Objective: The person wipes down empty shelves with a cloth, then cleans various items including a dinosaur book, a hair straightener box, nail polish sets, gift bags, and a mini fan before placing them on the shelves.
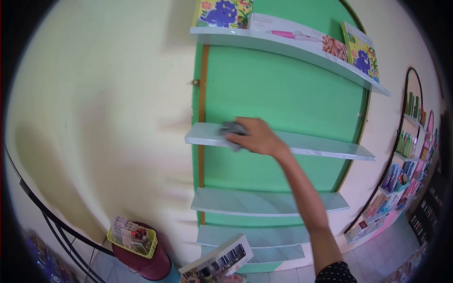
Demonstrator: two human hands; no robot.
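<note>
My right hand is closed around a grey cloth, which rests on the left part of a white shelf. The hand is slightly blurred. This shelf is fixed across a green wall panel. Above it, an upper shelf holds two yellow boxes with purple dinosaurs and a long white box with a pink device. My left hand is not in view.
Lower shelves hang below. At the bottom stand a tilted box with dark bottles and a yellow basket of packets on a dark red container. Black-framed display shelves with goods are at right; a black rail is at left.
</note>
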